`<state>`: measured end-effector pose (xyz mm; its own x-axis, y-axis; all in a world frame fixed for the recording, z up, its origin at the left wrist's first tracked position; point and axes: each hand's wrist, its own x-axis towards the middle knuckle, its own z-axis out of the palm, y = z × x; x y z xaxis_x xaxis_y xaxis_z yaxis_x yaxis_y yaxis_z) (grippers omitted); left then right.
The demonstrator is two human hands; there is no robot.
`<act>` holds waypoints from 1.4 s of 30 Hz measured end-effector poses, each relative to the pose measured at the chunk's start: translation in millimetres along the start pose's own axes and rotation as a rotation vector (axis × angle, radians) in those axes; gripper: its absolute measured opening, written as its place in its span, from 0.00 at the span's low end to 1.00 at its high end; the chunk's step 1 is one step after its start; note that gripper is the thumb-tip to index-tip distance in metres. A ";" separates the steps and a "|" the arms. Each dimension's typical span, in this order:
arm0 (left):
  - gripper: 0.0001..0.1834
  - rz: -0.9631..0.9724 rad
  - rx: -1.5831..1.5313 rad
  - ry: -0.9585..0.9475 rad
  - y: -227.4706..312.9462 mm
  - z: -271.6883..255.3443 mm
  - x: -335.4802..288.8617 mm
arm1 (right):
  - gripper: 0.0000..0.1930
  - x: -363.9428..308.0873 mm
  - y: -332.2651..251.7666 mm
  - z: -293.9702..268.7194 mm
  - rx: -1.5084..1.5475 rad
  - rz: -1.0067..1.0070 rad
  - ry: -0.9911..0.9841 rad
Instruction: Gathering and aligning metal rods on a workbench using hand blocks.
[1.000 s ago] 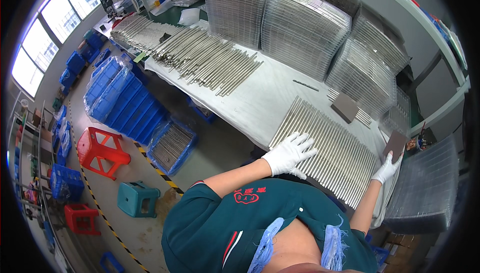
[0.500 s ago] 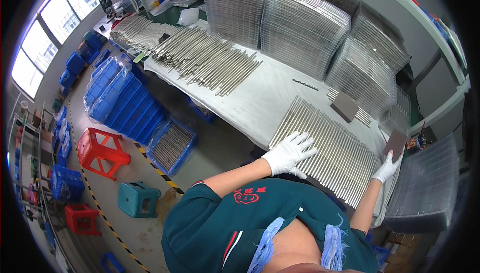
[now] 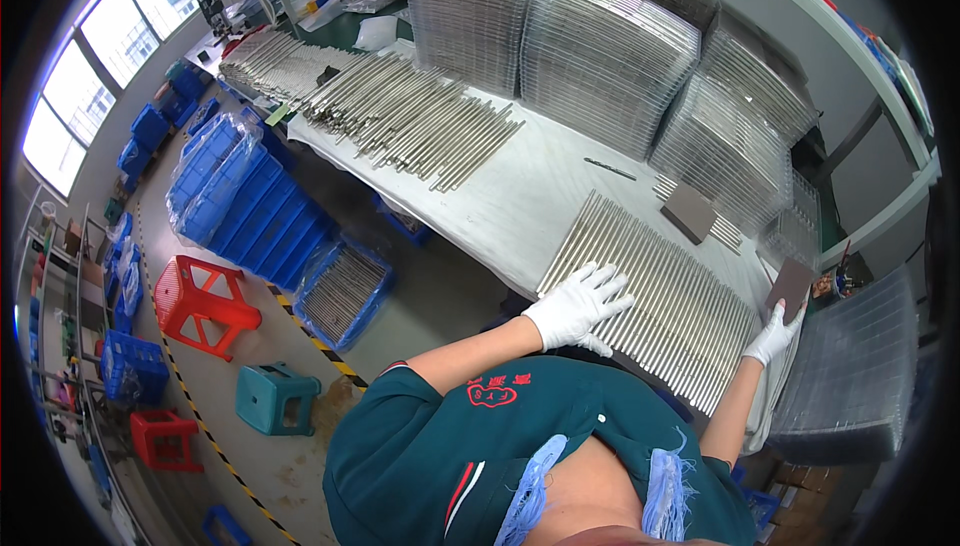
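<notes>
A row of thin silver metal rods point(image 3: 665, 296) lies side by side on the white-covered table in front of me. My left hand point(image 3: 580, 308), in a white glove, rests flat on the near left part of this row with its fingers spread. At the row's right end, my gloved right hand point(image 3: 773, 337) grips the lower end of a flat grey-brown block point(image 3: 790, 287). A similar grey-brown block point(image 3: 689, 213) lies on a few short-looking rods behind the row. A dark, slim, drill-like piece point(image 3: 610, 169) lies farther left on the cloth.
Stacked clear plastic trays point(image 3: 610, 51) line the table's back; more clear trays point(image 3: 850, 376) stand at the right. A big pile of rods point(image 3: 400, 116) covers the table's left part. Blue crates point(image 3: 250, 186), a red stool point(image 3: 205, 306) and a green stool point(image 3: 277, 398) are on the floor.
</notes>
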<state>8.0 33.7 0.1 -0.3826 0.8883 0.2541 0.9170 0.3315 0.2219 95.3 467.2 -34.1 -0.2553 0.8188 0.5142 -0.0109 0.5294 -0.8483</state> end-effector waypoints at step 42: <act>0.52 -0.042 -0.004 -0.018 6.6 -8.9 6.8 | 0.32 -5.6 -17.9 9.3 0.058 0.026 -0.035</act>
<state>10.5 39.0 11.7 -0.4189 0.8792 0.2271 0.8995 0.3677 0.2358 87.9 451.1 -23.0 -0.2897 0.8232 0.4882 -0.0599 0.4935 -0.8677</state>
